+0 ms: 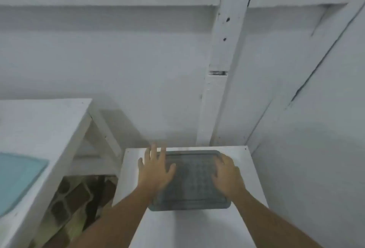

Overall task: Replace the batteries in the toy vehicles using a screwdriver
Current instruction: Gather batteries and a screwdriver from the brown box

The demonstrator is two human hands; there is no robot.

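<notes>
Both hands are down on a grey tray, a rounded-corner rectangle with a raised rim and a fine checkered grid across its face. It looks like dull plastic and is soft with blur. It lies flat at the far end of a small white tabletop, with its long sides running away from the camera.

The left hand is spread wide with its fingers fanned, palm down over the tray's left edge and smeared by motion. The right hand sits palm down on the tray's right side, fingers together and bent at the far right corner. Whether they hook the rim, I cannot tell.

The tabletop is painted board, matte, with small nail dots at its far corners. To the left stands a second white bench on a slanted brace, carrying a smooth teal mat with rounded corners. Below, between the two, brown moulded cartons lean in shadow.

Behind is a white plank wall and a painted upright post, pocked with dark holes and split by a gap partway up.
</notes>
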